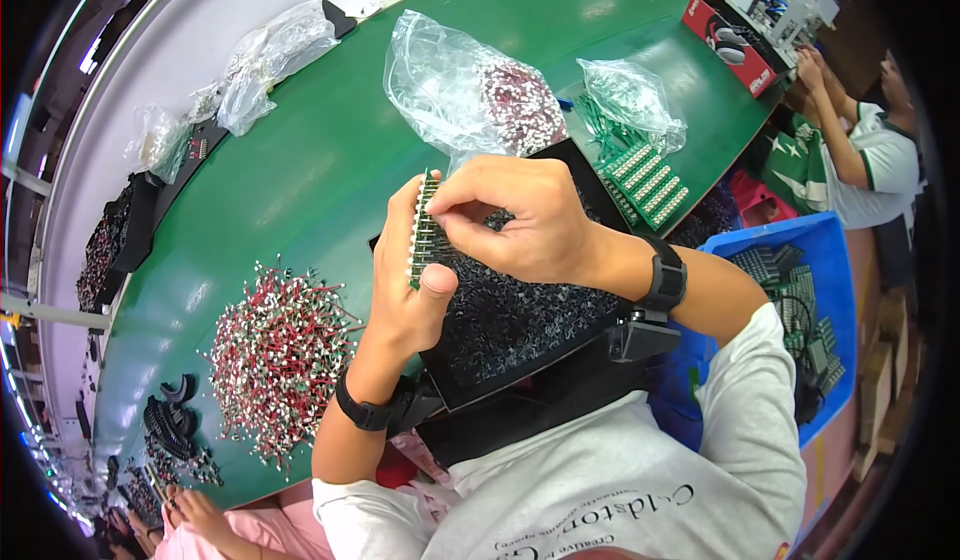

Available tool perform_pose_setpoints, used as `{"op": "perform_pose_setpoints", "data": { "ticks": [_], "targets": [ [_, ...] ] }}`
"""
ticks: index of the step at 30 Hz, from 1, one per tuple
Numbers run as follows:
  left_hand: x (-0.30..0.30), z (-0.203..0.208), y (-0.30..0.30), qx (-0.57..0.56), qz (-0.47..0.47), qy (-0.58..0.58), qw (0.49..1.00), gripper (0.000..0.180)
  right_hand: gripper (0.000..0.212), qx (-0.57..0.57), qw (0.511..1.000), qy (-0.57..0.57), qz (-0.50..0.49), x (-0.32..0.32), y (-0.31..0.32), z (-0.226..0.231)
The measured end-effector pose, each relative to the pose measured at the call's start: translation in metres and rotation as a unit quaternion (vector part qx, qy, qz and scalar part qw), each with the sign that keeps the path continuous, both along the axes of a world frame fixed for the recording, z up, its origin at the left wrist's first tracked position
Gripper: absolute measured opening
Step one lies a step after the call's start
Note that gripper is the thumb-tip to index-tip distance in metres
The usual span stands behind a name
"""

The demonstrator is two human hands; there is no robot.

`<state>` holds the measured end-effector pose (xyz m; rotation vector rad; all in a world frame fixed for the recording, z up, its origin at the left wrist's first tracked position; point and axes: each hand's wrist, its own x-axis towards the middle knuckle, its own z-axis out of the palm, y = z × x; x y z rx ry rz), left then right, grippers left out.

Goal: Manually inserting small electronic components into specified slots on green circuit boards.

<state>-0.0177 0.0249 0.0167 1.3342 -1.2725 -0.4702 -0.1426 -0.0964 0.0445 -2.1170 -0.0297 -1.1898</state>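
Green circuit board (424,232) is standing on edge above the black parts tray (520,325), long axis running near-to-far. Left hand (408,278) is clamping it, thumb on the near end. Right hand (525,222) is reaching in from the right, fingers (452,206) pinched together at the board's top edge. Whatever they're pinching is hidden. Red-and-white wire pile (278,355) is lying left on the tabletop (330,160).
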Motion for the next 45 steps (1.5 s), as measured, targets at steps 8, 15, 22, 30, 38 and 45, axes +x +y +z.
{"op": "perform_pose_setpoints", "data": {
  "ticks": [8,15,22,30,38,45],
  "targets": [
    [-0.002,0.008,0.002,0.008,-0.002,0.090,0.996,0.115,0.008,0.203,0.978,0.037,0.028,-0.001,0.001,-0.004],
    [0.003,0.001,0.001,-0.003,-0.029,0.113,0.993,0.117,0.015,0.058,0.998,0.023,0.015,-0.002,-0.002,0.001],
    [-0.003,0.013,0.001,0.031,-0.036,0.056,0.997,0.121,0.018,-0.051,0.996,-0.069,0.004,0.010,0.001,-0.006],
    [0.000,0.006,0.002,0.031,-0.062,0.100,0.993,0.120,0.015,0.018,0.999,-0.027,0.014,0.003,0.001,-0.001],
    [-0.004,0.014,0.002,0.042,-0.052,0.057,0.996,0.123,0.011,-0.041,0.998,-0.038,0.004,0.006,-0.001,-0.006],
    [-0.001,0.012,0.001,0.052,-0.050,0.114,0.991,0.129,0.015,-0.100,0.993,-0.060,0.000,-0.002,-0.004,0.003]
  ]
}}
